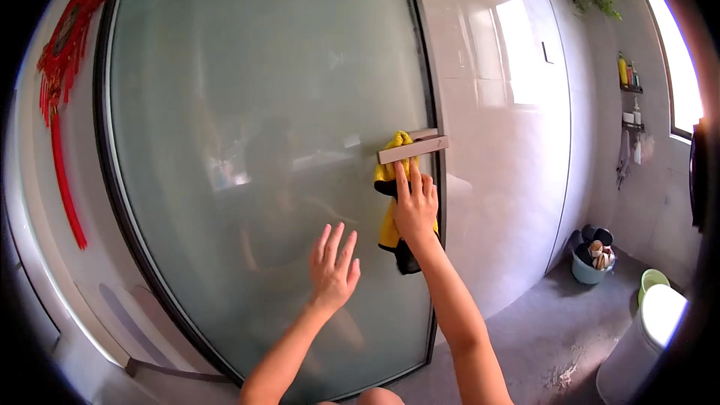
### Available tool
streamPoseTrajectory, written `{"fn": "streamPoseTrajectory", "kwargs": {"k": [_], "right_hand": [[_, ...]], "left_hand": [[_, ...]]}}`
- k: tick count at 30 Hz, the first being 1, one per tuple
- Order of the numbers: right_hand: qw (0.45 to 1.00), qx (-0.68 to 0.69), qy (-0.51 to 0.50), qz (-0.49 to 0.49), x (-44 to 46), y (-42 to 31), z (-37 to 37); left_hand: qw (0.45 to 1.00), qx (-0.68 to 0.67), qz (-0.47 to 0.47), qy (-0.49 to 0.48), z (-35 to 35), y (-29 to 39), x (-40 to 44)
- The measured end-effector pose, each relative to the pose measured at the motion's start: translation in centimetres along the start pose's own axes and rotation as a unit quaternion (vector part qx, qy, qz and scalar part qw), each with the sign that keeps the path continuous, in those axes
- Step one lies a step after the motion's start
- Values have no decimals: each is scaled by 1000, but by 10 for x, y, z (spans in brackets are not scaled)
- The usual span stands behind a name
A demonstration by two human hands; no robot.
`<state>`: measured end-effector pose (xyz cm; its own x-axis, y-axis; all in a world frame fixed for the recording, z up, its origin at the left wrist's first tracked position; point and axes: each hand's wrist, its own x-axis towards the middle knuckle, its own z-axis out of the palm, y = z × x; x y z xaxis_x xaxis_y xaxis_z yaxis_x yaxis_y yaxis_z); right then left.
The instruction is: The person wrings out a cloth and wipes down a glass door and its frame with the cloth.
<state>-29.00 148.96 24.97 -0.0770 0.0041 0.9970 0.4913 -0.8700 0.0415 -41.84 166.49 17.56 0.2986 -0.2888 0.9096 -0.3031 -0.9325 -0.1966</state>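
A frosted glass door (pixel 247 105) in a black frame fills the middle of the view. Near its right edge is a flat, pale handle bar (pixel 411 150). A yellow and black cloth (pixel 388 231) is tucked behind the bar and hangs down below it. My right hand (pixel 415 206) is on the cloth just under the bar, with its fingertips pressing the fabric up against the bar. To the left, my left hand (pixel 334 266) is raised in front of the glass with its fingers apart and holds nothing.
A red tasselled ornament (pixel 67 45) hangs at the far left. At right are wall shelves with bottles (pixel 623 71), a blue basin of shoes (pixel 589 273), a green basin (pixel 653 282) and a white bin (pixel 637 352) on the grey floor.
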Motion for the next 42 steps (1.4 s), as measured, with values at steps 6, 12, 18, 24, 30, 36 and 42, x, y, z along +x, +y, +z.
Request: {"fn": "streamPoseTrajectory", "kwargs": {"k": [6,12,18,24,30,36,42], "right_hand": [[981,115,-26,153,-65,35,-11],[962,218,144,82,16,8,-52],[986,154,53,-44,43,-3,-28],[963,140,115,198,42,6,-14],[985,146,71,-54,23,-6,-14],[959,131,112,227,28,26,-3],[982,174,38,-70,23,-28,-18]], "left_hand": [[999,38,7,-21,8,-5,-1],[996,81,-2,-25,14,-7,-4],[994,103,-5,-38,22,-12,-7],[995,94,17,-39,23,-14,-7],[997,73,2,-31,28,-13,-9],[993,108,28,-33,27,-16,-8],[991,128,3,-44,33,-13,-9]]}}
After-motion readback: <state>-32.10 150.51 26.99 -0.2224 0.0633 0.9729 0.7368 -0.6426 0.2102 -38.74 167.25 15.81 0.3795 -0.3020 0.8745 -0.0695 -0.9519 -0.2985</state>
